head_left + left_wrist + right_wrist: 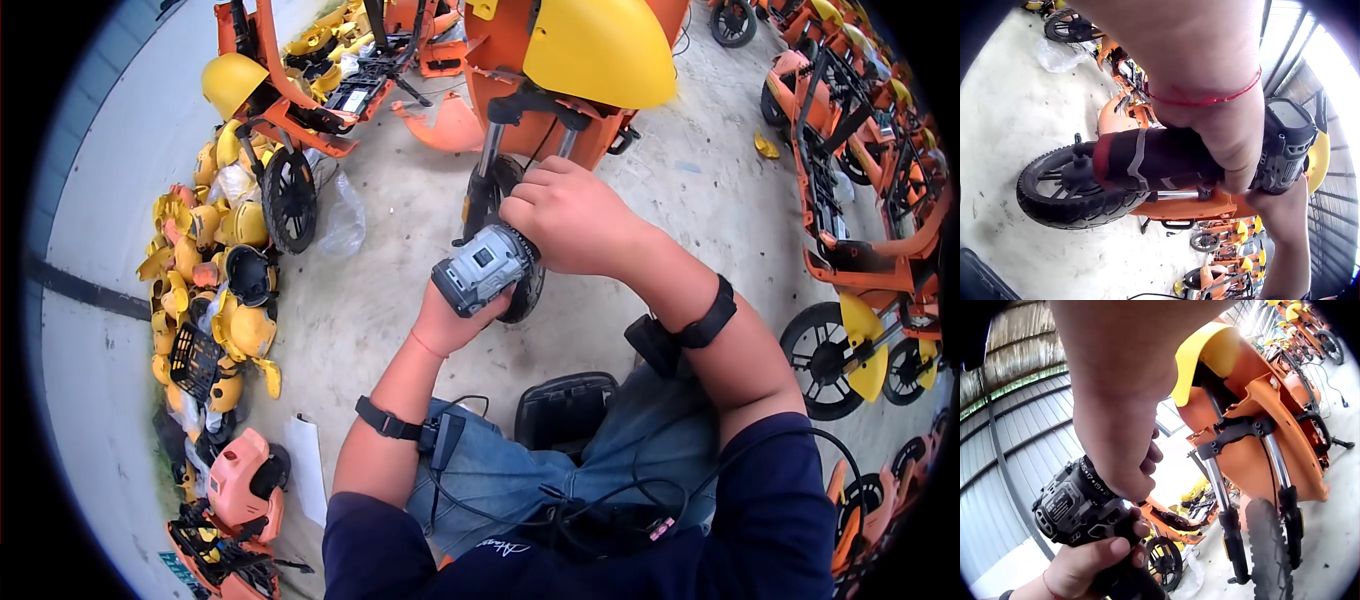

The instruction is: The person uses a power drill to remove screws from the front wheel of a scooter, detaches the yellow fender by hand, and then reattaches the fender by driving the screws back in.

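Observation:
A grey-and-black cordless drill (485, 265) is held in front of the body. My left hand (440, 318) grips its black handle (1166, 156) from below, with the thumb along the body in the right wrist view. At the front end, my right hand (572, 215) curls its fingers round the chuck, just past the numbered collar (1092, 481); the chuck itself is hidden by that hand. Beyond the hands stands an orange scooter body (1279, 425) with a yellow front panel (600, 50), bare fork tubes (1217, 481) and a black front wheel (1266, 550).
Yellow helmets and plastic parts (225, 225) lie heaped on the left, beside another scooter's wheel (290, 200). Partly stripped orange scooters (850, 170) line the right side. A clear plastic bag (345, 215) lies on the concrete floor (350, 300). Cables (640, 490) cross the lap.

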The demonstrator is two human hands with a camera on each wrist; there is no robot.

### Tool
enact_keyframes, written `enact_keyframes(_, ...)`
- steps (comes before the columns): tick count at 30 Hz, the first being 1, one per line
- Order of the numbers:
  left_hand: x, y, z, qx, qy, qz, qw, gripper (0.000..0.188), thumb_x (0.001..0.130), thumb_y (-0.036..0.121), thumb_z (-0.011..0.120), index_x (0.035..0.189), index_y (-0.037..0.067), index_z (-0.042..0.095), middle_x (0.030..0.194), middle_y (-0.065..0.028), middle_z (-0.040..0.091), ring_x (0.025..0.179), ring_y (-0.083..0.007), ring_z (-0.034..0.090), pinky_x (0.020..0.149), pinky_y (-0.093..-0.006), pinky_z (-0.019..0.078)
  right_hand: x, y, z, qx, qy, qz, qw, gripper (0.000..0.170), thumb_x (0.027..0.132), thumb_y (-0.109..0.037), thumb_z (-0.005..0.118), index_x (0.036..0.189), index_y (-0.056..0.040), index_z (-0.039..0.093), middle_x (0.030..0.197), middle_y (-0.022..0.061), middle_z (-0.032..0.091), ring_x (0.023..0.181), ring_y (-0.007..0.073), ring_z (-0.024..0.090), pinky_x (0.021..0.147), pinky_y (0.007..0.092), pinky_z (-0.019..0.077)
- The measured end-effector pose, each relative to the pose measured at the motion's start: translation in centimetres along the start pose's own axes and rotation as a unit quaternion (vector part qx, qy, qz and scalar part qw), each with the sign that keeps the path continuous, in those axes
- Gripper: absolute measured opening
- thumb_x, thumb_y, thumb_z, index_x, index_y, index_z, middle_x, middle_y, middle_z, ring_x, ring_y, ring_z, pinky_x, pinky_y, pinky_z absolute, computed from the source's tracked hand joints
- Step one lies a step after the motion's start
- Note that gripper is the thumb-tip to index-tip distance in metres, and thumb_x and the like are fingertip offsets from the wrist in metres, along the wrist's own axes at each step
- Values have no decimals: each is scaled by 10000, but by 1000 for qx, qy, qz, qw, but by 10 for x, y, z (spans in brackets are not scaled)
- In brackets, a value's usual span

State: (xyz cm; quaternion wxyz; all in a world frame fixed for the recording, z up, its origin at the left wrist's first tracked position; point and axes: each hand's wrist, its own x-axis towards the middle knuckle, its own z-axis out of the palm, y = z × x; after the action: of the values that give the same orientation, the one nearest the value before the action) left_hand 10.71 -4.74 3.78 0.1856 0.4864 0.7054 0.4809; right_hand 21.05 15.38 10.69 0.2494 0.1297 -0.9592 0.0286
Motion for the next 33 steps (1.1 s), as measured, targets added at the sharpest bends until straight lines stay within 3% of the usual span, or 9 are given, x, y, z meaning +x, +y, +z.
enact_keyframes(5,2,-2,17,-40,25,-20,999,293,793,89,790,1072,50,707,963,-51,741,878,-152,692,800,-305,556,-9,3,-5,2,-15,10,1000,191,656,-116,700,819,-83,608,806,44,655,858,236,651,842,340,473)
enact_keyframes(11,6,3,29,-128,36,-50,990,265,810,86,769,1065,50,708,977,-38,732,882,-135,679,808,-305,549,-15,10,7,-12,94,22,995,271,607,-97,722,844,-114,591,800,20,593,829,233,606,804,347,460)
enact_keyframes(16,9,9,36,-140,10,-55,989,247,828,64,739,1072,51,703,987,-29,724,891,-120,669,818,-304,548,-29,16,10,-52,113,13,992,201,676,-121,692,851,-119,595,781,18,576,805,208,600,784,328,460)
enact_keyframes(20,11,34,55,-281,10,-161,946,253,845,32,705,1097,51,685,1005,-20,714,909,-113,664,825,-303,549,-36,22,5,-97,126,15,987,108,738,-158,635,791,-115,551,743,6,575,795,184,608,782,303,452)
enact_keyframes(23,15,28,60,-188,21,-96,977,271,841,49,715,1109,49,675,1003,-33,715,902,-124,667,834,-297,546,-40,25,3,-96,140,8,985,108,751,-154,632,801,-120,543,757,-1,565,792,179,598,781,306,458)
enact_keyframes(25,15,3,54,0,39,11,999,354,806,66,756,1145,46,657,1012,-61,719,886,-166,682,822,-301,546,-40,21,1,-86,151,12,985,108,768,-157,628,848,-119,566,804,5,581,841,184,605,825,317,462)
enact_keyframes(27,16,0,45,185,66,101,975,399,783,76,780,1159,40,650,1031,-74,720,881,-189,685,817,-311,547,-39,17,0,-59,176,18,982,139,776,-152,633,903,-116,589,867,15,599,908,196,609,878,336,459)
enact_keyframes(31,11,10,40,57,145,94,983,459,757,73,799,1189,38,646,1108,-79,717,961,-210,658,887,-331,518,-32,14,1,16,207,44,977,248,759,-117,666,1002,-107,622,996,40,629,1056,240,601,975,386,431)
enact_keyframes(33,8,13,37,84,166,106,977,492,758,64,796,1223,50,633,1088,-72,720,981,-217,654,892,-332,511,-26,10,2,39,201,53,977,281,742,-100,682,1018,-105,626,1028,46,633,1092,257,592,994,403,421)
